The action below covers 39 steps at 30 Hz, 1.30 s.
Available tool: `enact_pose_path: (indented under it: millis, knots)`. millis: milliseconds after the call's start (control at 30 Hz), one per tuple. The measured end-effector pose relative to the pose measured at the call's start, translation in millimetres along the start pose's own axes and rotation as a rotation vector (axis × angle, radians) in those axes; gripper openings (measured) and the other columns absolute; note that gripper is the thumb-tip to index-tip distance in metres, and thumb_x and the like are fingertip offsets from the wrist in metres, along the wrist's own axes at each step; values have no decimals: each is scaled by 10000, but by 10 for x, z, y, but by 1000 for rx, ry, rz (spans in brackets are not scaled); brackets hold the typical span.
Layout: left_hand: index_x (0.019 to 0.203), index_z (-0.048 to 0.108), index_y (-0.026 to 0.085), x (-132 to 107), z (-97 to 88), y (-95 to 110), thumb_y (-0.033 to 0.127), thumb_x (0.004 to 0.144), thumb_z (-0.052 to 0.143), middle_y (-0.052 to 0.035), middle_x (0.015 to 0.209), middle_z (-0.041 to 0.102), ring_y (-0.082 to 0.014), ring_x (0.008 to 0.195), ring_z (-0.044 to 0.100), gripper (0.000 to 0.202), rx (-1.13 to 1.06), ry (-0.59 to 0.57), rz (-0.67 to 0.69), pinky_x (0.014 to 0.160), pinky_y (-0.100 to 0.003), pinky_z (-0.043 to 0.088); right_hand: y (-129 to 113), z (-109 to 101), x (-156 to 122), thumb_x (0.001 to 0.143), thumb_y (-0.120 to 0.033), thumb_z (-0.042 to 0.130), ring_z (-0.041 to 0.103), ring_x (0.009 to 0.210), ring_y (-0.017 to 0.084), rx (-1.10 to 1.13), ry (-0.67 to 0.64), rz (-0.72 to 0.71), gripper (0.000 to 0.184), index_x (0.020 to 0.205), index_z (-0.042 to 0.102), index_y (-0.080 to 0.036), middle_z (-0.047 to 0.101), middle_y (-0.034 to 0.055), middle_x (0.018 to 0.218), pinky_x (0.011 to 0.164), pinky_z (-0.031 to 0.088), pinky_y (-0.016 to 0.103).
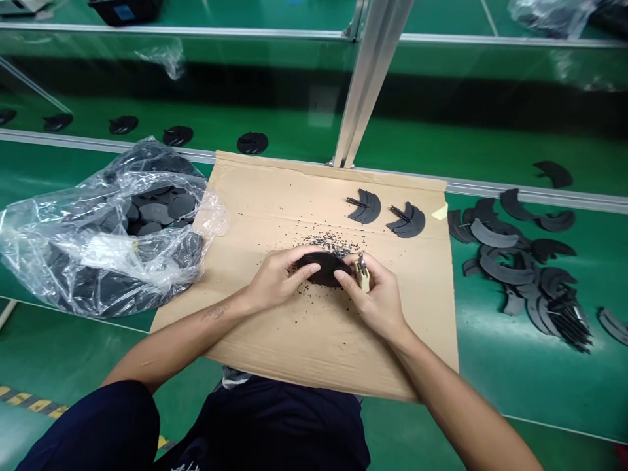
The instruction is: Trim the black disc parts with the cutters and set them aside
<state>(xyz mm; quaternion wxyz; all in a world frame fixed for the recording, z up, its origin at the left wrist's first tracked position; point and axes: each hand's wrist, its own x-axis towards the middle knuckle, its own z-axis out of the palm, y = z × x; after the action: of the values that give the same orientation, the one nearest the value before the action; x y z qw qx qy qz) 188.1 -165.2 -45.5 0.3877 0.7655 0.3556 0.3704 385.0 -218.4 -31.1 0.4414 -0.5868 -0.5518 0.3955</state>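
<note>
1. Green surface – runs past frame on all sides; far strip beyond the rail is blurred.
2. Cardboard sheet – ctr of surface; near edge at 6 o'clock overhangs the person's lap, part hidden by both forearms.
3. Plastic bag – 9 o'clock of sheet, touching its edge. Clear, crumpled, holds black round pcs; glare and folds hide most, qty can't be told.
4. Metal post – 12 o'clock, tilted, top cut off.
5. Loose pile of black crescents – 3 o'clock, off the sheet, overlapping; one at far right cut by frame.
6. Left hand – fingers curled down over the black piece, gripping its left end.
7. Right hand – fingers closed round the small tool; index tip touches the piece.
8. Two small crescent stacks – 1 o'clock on sheet, side by side, apart; pcs per stack unclear.
9. Black piece – ctr of sheet, between both hands, outline approx. half covered by fingers.
10. Black crumbs – scattered at 12 o'clock of the hands, some at 6.
11. Small tool – pale handle, metal tip at 12; mostly hidden in the hand, type unclear.
</note>
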Motion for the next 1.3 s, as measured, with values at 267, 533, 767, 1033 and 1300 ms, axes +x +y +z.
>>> enact_pose_path:
  millis: [267, 533, 767, 1033, 1300]
  knots:
    - [1251, 647, 179, -13, -40, 11, 195, 992, 567, -83, 1139, 768, -168, 1049, 747, 271, 276, 8, 339, 944, -318, 642, 15, -3, -6, 889, -299, 702, 655, 924, 214, -181, 53, -358, 176, 1056, 691, -243, 702, 73, 1023, 799, 532, 375]
    - [1358, 585, 203, -6, -37, 74, 243, 964, 645, -79, 1144, 764, -164, 1028, 746, 401, 146, 16, 270, 951, -317, 637, 40, 0, -6, 902, -173, 652, 683, 832, 188, -164, 77, -453, 76, 939, 680, -232, 728, 46, 902, 729, 546, 340]
    - [1200, 703, 196, 29, -50, 77, 267, 908, 727, -71, 1043, 762, -147, 965, 727, 301, -19, 91, 349, 851, -284, 626, 53, -4, -3, 850, -82, 680, 704, 820, 182, -154, 82, -641, 196, 986, 677, -223, 732, 55, 913, 687, 583, 330]
    - [1166, 717, 185, 31, -60, 93, 260, 919, 712, -72, 977, 764, -146, 899, 722, 257, -26, 89, 387, 801, -283, 619, 58, 7, 2, 843, -55, 685, 706, 832, 181, -148, 56, -662, 228, 994, 671, -226, 728, 55, 914, 696, 592, 326]
    - [1099, 731, 174, 14, -93, 108, 268, 899, 739, -55, 891, 770, -136, 815, 724, 221, 9, 112, 423, 738, -253, 609, 40, 6, -15, 847, -66, 679, 706, 833, 184, -123, 24, -629, 215, 990, 672, -226, 729, 53, 916, 713, 588, 335]
